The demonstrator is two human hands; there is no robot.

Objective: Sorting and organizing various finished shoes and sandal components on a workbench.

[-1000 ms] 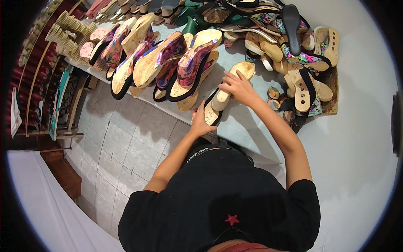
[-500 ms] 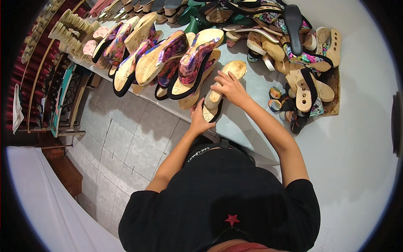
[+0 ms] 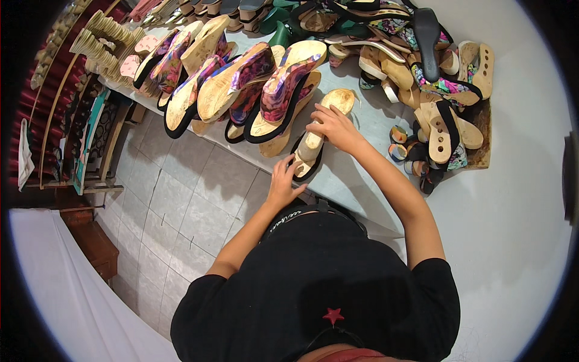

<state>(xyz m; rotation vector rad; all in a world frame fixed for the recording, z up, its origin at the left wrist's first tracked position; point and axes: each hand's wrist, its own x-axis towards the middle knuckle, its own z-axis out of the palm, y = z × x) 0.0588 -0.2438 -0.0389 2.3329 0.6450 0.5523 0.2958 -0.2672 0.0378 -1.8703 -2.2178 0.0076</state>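
On the table's front edge, a pale wooden shoe last (image 3: 338, 101) stands on a black-edged sole (image 3: 306, 169). My right hand (image 3: 332, 127) is wrapped over the middle of the last, its fingers closed around it. My left hand (image 3: 283, 183) is beside the sole's near left side, thumb and fingers apart. Its fingertips are at or close to the sole's edge; whether they touch it I cannot tell. Just left of the last is a floral wedge sandal (image 3: 279, 95) with a wooden last resting on it.
More floral wedges with wooden lasts (image 3: 226, 90) line the table's left side. Sandals and lasts fill a wooden tray (image 3: 480, 154) at the right, with a black sole (image 3: 426, 45) on top. Stacked pale soles (image 3: 99, 51) stand far left. Tiled floor (image 3: 187, 193) lies below.
The last and sole have shifted slightly to the right with my right hand. My left hand's fingers have loosened from the sole's edge and drawn back a little.
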